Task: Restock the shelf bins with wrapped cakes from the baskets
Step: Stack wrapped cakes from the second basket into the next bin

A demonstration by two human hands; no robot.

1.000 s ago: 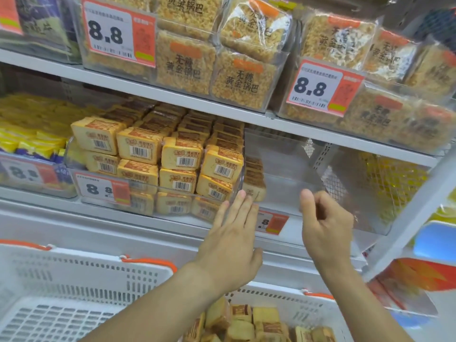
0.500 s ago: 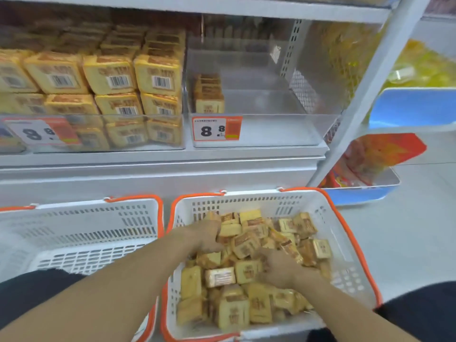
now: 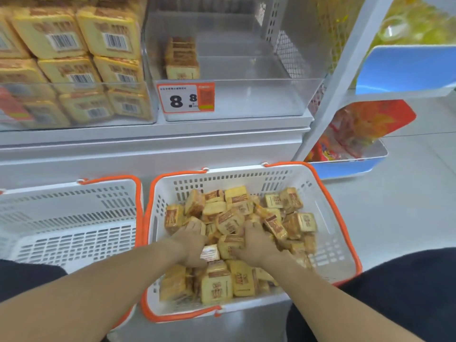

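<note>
A person's two bare hands were sunk into a heap of wrapped cakes [image 3: 229, 219] inside a white basket [image 3: 328, 218] with an orange rim. The left hand [image 3: 191, 245] lay palm down with its fingers curled into the pile, gripping cakes near the heap's middle. The right hand [image 3: 256, 244] sat just beside it, fingers bent down over cakes and closing on them; exactly which packets each hand held could not be told, since the fingertips were buried. A few cakes were wedged between the two hands, one with a paler wrapper. More cakes lay loose on every side of the hands, some flat, some on edge.

Left of the hands, touching the full basket, stood a second basket [image 3: 74, 218] of the same kind, its slotted floor bare.

Above and beyond the hands was a white shelf [image 3: 158, 134]. Straight ahead of them sat a clear bin [image 3: 271, 99] holding only a short row of cakes at its left side, with an orange-and-white price tag [image 3: 185, 97] reading 8.8 on its front. Left of that, a fuller bin [image 3: 74, 109] was stacked with yellow packets showing barcodes.

Far to the right of the hands, blue trays [image 3: 407, 67] held bright packets, blurred.
</note>
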